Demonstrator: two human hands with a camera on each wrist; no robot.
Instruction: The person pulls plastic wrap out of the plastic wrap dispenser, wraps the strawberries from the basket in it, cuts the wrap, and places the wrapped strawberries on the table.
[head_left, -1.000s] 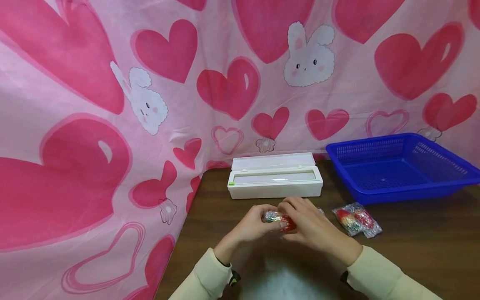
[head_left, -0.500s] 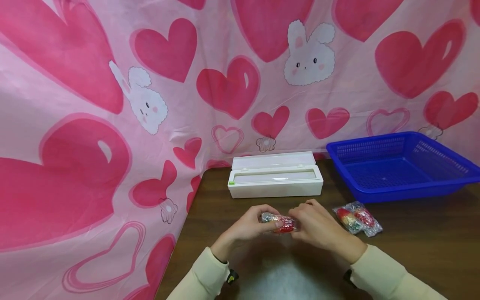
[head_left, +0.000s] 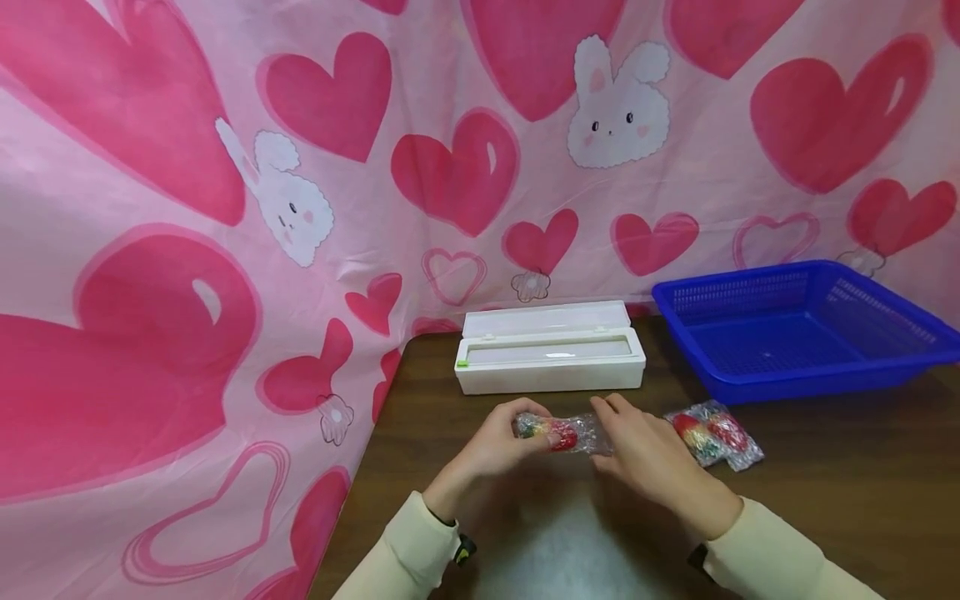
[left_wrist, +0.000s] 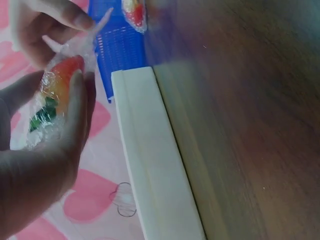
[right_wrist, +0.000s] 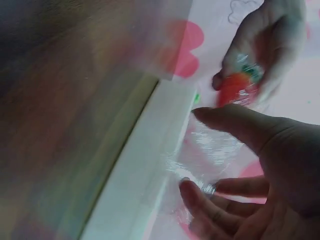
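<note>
In the head view my left hand [head_left: 498, 446] grips a small fruit-like piece [head_left: 558, 435], red and yellow with a green end, wrapped in clear plastic film. The film's loose end [head_left: 595, 433] stretches right from it to my right hand [head_left: 645, 454]. The left wrist view shows my left fingers and thumb around the wrapped piece [left_wrist: 57, 90], with the film tail [left_wrist: 95, 40] at my right fingertips. In the right wrist view my right hand [right_wrist: 260, 175] has its thumb and fingers apart, and film [right_wrist: 210, 150] lies between them, touching a fingertip.
A long white film dispenser box [head_left: 551, 379] stands behind the hands, its lid raised. At the back right is a blue plastic basket [head_left: 795, 387]. Wrapped red and yellow pieces [head_left: 716, 437] lie on the brown table [head_left: 825, 500] before it. A heart-patterned cloth [head_left: 450, 175] hangs behind.
My right hand has moved a little right, away from the wrapped piece. The film's loose end now shows drawn out between the hands. My left hand has shifted slightly left, holding the piece.
</note>
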